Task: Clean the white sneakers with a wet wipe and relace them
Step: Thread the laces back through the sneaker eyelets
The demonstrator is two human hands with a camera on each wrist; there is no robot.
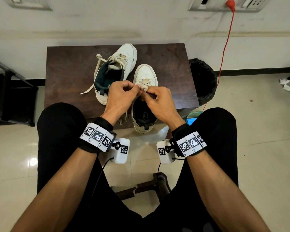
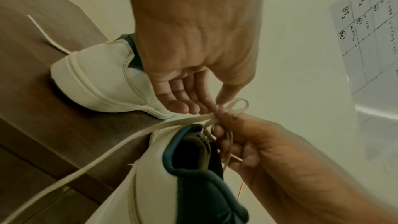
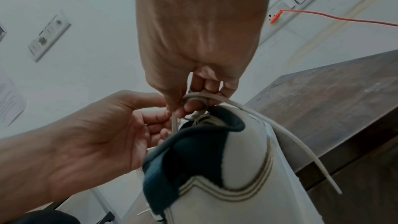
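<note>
Black trousers [image 1: 60,131] cover the seated person's knees nearest the camera, and just beyond them the left hand [image 1: 120,96] and right hand [image 1: 159,99] meet over the near white leather sneaker with a dark lining [image 1: 145,76], whose heel overhangs the front edge of the dark brown wooden table [image 1: 70,72]. Both hands have their fingers curled, each pinching part of the cream flat shoelace [image 2: 233,108], which forms a small loop between them above the tongue. Farther back the second white sneaker [image 1: 124,54] lies on the table with its lace loose, and a black bin [image 1: 203,77] stands beside the table at the right.
</note>
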